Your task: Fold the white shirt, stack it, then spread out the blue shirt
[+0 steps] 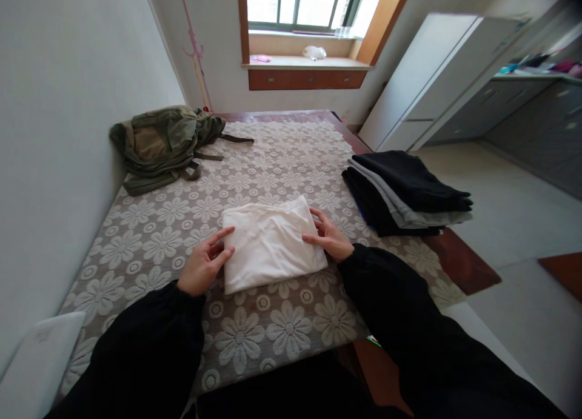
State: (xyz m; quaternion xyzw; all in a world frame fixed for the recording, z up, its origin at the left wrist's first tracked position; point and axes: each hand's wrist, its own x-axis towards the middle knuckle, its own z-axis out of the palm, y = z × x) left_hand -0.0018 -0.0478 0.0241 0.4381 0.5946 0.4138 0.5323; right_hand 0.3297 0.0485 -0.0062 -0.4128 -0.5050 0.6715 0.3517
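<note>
A white garment, folded into a rough rectangle, lies on the lace tablecloth in front of me. Its top is slightly wrinkled, and its far right corner sticks up a little. My left hand grips the left edge, with thumb and index finger resting on the cloth. At the right edge, my right hand has its thumb on top and its fingers along the far side, partly hidden by the fabric. Whether the garment is a shirt or something else cannot be made out.
A stack of folded dark and grey clothes sits at the table's right edge. An olive backpack lies at the far left by the wall. The flower-patterned tablecloth covers most of the table. A white object stands at the near left.
</note>
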